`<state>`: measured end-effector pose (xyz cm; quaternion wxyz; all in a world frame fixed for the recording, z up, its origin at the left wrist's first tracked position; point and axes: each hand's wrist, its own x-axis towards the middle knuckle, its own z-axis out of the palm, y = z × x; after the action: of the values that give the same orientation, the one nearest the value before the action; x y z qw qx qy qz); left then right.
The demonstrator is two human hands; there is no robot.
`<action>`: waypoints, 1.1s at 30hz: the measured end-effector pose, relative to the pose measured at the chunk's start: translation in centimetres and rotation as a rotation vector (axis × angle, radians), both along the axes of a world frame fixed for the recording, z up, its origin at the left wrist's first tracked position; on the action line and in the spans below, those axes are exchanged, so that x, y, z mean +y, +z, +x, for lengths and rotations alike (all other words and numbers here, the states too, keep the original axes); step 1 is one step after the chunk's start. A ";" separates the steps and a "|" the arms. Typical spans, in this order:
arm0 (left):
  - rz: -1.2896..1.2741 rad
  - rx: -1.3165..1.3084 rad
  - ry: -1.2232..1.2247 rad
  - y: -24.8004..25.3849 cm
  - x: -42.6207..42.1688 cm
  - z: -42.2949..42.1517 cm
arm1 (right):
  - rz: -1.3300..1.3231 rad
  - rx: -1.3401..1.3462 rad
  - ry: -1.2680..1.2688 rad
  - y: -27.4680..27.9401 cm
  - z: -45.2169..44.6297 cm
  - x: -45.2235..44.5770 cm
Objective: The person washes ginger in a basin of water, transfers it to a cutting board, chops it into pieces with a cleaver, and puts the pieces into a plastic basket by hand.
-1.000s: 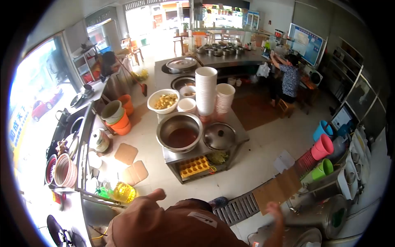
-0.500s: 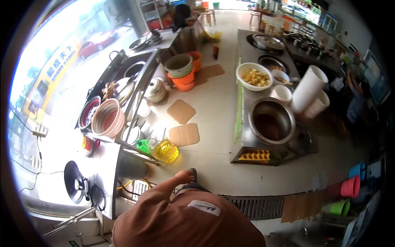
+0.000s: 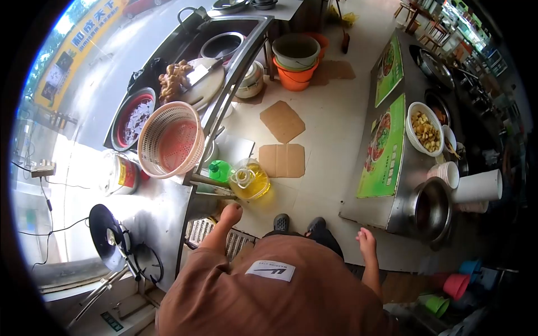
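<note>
Hanging nr oil jug (image 3: 256, 183): L hand (image 3: 230, 214), can't tell grip; R hand (image 3: 367, 243) open; sign (image 3: 78, 47): 天下.

Left hand (image 3: 231, 214) near jug of yellow liquid (image 3: 256, 186); right hand (image 3: 367, 242) near steel counter (image 3: 372, 211)

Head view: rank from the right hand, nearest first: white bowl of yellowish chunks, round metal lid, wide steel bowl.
1. Wide steel bowl: right side, near end of the metal counter.
2. White bowl of yellowish chunks: right side, mid-counter.
3. Round metal lid: right side, farther up.
</note>
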<state>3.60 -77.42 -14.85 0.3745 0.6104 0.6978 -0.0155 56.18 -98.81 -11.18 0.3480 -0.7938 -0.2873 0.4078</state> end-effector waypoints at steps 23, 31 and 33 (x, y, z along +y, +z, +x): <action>-0.158 -0.338 0.974 0.3 13.7 12.5 | -0.085 0.092 0.330 -8.3 17.2 59.3; -0.147 -0.317 0.796 0.2 24.0 13.7 | -0.224 0.065 0.481 -9.6 15.1 62.3; -0.151 -0.328 0.857 0.0 25.6 12.9 | -0.347 0.008 0.595 -9.1 14.4 60.4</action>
<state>16.54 -51.82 -14.82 0.4959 0.2326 0.8156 0.1867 70.53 -38.40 -20.23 0.0744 -0.7210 -0.4313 0.5372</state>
